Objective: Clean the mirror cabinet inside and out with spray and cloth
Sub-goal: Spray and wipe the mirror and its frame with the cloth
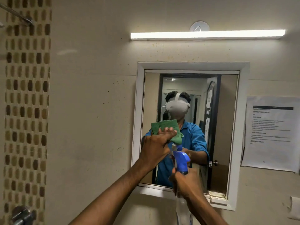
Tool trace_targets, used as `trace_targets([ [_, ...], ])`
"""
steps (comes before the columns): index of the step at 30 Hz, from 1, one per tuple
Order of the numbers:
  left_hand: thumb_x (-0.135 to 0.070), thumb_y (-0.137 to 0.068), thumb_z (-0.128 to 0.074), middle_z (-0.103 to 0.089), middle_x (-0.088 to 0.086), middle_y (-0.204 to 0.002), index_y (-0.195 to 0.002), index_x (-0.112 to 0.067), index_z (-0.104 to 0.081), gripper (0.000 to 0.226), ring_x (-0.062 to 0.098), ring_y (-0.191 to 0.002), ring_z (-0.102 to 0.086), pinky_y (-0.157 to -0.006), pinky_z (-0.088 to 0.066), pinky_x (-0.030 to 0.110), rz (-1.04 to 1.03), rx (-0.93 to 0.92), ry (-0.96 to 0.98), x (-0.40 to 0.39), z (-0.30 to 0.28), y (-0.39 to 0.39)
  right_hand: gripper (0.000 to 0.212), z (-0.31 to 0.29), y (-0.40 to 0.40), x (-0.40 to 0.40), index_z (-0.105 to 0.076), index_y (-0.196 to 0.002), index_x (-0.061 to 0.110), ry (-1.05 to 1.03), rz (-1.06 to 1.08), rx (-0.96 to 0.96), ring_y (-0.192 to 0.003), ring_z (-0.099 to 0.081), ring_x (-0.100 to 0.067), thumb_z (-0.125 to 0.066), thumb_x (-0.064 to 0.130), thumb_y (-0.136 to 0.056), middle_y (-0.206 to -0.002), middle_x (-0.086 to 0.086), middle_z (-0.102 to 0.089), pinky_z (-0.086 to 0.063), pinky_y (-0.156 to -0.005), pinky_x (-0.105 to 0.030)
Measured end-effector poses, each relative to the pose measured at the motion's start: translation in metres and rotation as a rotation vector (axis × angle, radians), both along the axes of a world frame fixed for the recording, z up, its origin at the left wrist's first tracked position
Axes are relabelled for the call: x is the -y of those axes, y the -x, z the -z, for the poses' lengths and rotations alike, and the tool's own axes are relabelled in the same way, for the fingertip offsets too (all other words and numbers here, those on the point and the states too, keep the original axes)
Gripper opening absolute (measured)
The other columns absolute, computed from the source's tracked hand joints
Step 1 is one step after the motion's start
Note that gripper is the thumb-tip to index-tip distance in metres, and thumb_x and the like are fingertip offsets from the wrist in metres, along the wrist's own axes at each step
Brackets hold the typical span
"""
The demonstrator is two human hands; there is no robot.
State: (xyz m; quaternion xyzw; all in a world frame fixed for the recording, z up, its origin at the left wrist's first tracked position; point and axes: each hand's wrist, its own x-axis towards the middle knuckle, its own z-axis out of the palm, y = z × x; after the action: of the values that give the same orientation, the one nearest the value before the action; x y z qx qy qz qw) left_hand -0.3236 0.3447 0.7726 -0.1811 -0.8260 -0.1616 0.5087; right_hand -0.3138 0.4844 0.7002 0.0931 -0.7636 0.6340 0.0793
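Note:
The mirror cabinet (235, 127) is set in the wall at centre right, its white-framed mirror door closed. My left hand (154, 146) presses a green cloth (164, 127) flat against the left part of the glass. My right hand (185, 181) grips the neck of a spray bottle with a blue trigger head (181, 160), held upright just in front of the lower mirror, nozzle towards the glass. The bottle's clear body hangs below my fist. The mirror reflects a person in a blue shirt wearing a headset.
A lit tube light (207, 35) runs above the cabinet. A printed paper sheet (271, 133) is stuck on the wall to the right. Brown mosaic tiles (26, 111) line the left wall, with a metal tap fitting (22, 215) at bottom left.

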Motion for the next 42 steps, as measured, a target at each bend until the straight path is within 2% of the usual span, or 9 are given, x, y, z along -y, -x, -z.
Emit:
trace_targets([
  [3, -0.034, -0.087, -0.046, -0.056, 0.000, -0.135, -0.129, -0.022, -0.058, 0.046, 0.011, -0.128, -0.048, -0.106, -0.043, 0.036, -0.002, 0.038, 0.006, -0.001, 0.012, -0.003, 0.002, 0.011, -0.005, -0.002, -0.065, -0.079, 0.009, 0.031, -0.002, 0.050, -0.043, -0.053, -0.021, -0.064, 0.008, -0.077, -0.052, -0.006, -0.058, -0.046, -0.050, -0.030],
  [6, -0.025, -0.084, -0.053, -0.058, 0.002, -0.131, -0.127, -0.020, -0.060, 0.044, 0.014, -0.126, -0.051, -0.104, -0.045, 0.037, 0.007, 0.042, -0.017, -0.002, 0.026, -0.005, 0.007, 0.021, -0.010, -0.003, -0.067, -0.081, 0.012, 0.019, -0.002, 0.065, -0.045, -0.055, -0.020, -0.063, 0.007, -0.078, -0.060, -0.013, -0.068, -0.047, -0.050, -0.030],
  [11, -0.009, -0.079, -0.066, -0.060, 0.003, -0.129, -0.126, -0.017, -0.061, 0.048, 0.015, -0.123, -0.054, -0.100, -0.049, 0.037, 0.031, 0.063, -0.015, -0.003, 0.056, -0.006, 0.008, 0.047, -0.015, -0.002, -0.066, -0.080, 0.005, -0.035, 0.038, 0.110, -0.045, -0.056, -0.018, -0.064, 0.011, -0.084, -0.054, -0.006, -0.062, -0.049, -0.050, -0.028],
  [17, -0.033, -0.081, -0.041, -0.060, 0.003, -0.130, -0.125, -0.019, -0.061, 0.050, 0.014, -0.123, -0.053, -0.103, -0.043, 0.032, 0.018, 0.084, -0.031, -0.007, 0.074, -0.011, 0.007, 0.065, -0.024, 0.001, -0.066, -0.080, 0.006, -0.032, 0.058, 0.142, -0.046, -0.055, -0.022, -0.064, 0.012, -0.083, -0.058, -0.014, -0.063, -0.049, -0.050, -0.031],
  [20, -0.019, -0.078, -0.050, -0.061, 0.003, -0.128, -0.123, -0.019, -0.063, 0.047, 0.014, -0.121, -0.055, -0.097, -0.050, 0.032, 0.000, 0.076, -0.018, -0.007, 0.085, -0.010, 0.018, 0.072, -0.026, 0.001, -0.066, -0.075, 0.006, -0.064, 0.110, 0.145, -0.047, -0.058, -0.025, -0.063, 0.019, -0.086, -0.066, -0.021, -0.069, -0.054, -0.055, -0.039],
  [23, -0.012, -0.075, -0.049, -0.061, 0.000, -0.128, -0.124, -0.021, -0.063, 0.051, 0.013, -0.120, -0.055, -0.093, -0.053, 0.030, -0.003, 0.091, -0.011, -0.007, 0.097, -0.010, 0.001, 0.076, -0.032, -0.001, -0.067, -0.077, 0.014, -0.095, 0.128, 0.147, -0.051, -0.065, -0.029, -0.067, 0.015, -0.078, -0.064, -0.017, -0.069, -0.059, -0.062, -0.044],
  [27, 0.001, -0.069, -0.051, -0.060, 0.001, -0.129, -0.125, -0.019, -0.062, 0.060, 0.014, -0.123, -0.053, -0.100, -0.049, 0.035, 0.014, 0.124, 0.016, -0.009, 0.116, -0.012, 0.018, 0.083, -0.037, -0.006, -0.066, -0.080, 0.022, -0.114, 0.121, 0.218, -0.057, -0.069, -0.030, -0.071, 0.007, -0.072, -0.063, -0.013, -0.070, -0.061, -0.072, -0.049],
  [32, 0.004, -0.066, -0.058, -0.058, -0.001, -0.132, -0.128, -0.020, -0.059, 0.067, 0.011, -0.126, -0.051, -0.104, -0.044, 0.033, 0.020, 0.180, 0.021, -0.009, 0.137, -0.013, 0.023, 0.091, -0.041, -0.009, -0.066, -0.082, 0.022, -0.100, 0.126, 0.255, -0.056, -0.069, -0.028, -0.072, 0.003, -0.071, -0.067, -0.014, -0.070, -0.061, -0.070, -0.046],
  [42, 0.001, -0.059, -0.069, -0.063, -0.001, -0.126, -0.124, -0.019, -0.063, 0.068, 0.012, -0.117, -0.058, -0.098, -0.049, 0.032, 0.018, 0.193, 0.072, -0.013, 0.156, -0.021, 0.019, 0.100, -0.045, -0.010, -0.070, -0.080, 0.016, -0.071, 0.140, 0.346, -0.052, -0.065, -0.025, -0.069, 0.001, -0.069, -0.067, -0.015, -0.069, -0.054, -0.058, -0.032],
])
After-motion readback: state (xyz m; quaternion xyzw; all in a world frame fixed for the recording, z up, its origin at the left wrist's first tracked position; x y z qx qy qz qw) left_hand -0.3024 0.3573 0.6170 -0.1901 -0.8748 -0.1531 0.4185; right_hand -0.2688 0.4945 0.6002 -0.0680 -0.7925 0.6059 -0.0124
